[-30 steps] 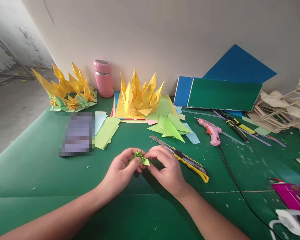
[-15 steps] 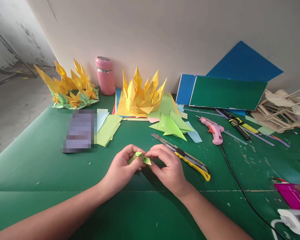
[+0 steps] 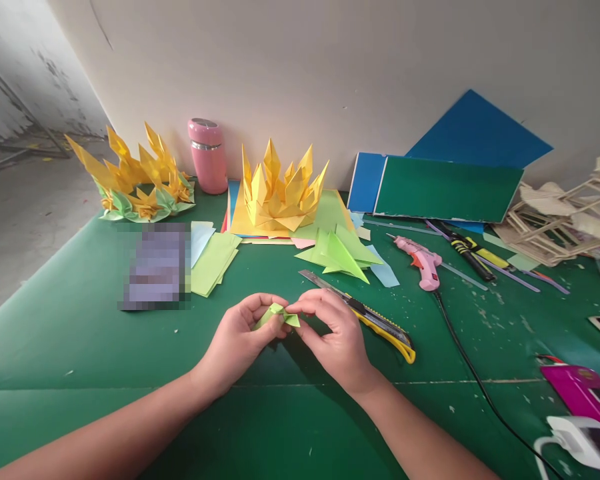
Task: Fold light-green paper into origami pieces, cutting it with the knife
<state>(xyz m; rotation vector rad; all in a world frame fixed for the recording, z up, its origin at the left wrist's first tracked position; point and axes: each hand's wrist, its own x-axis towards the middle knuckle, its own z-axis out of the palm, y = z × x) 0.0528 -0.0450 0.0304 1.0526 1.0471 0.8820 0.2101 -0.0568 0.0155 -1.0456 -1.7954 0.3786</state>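
Observation:
A small folded piece of light green paper (image 3: 291, 320) is held between both hands, just above the green table (image 3: 105, 360). My left hand (image 3: 240, 337) pinches it between thumb and fingers, hiding part of it. Bent fingers of my right hand (image 3: 337, 333) grip its right side near the tip. Beyond the right hand lies a yellow box cutter (image 3: 380, 323), blade out and pointing up-left. Folded green paper pieces (image 3: 337, 253) lie farther back, and a stack of green paper strips (image 3: 214, 265) lies to the left.
A yellow paper crown (image 3: 283, 200) stands on coloured sheets; another crown (image 3: 145, 190) with green leaves is at the far left. A pink thermos (image 3: 209, 157) stands by the wall. At right are a pink glue gun (image 3: 423, 260) with its cord and a wooden stick model (image 3: 555, 220).
The camera view has shifted slightly. Both hands keep their hold on the green paper, with hardly any finger movement.

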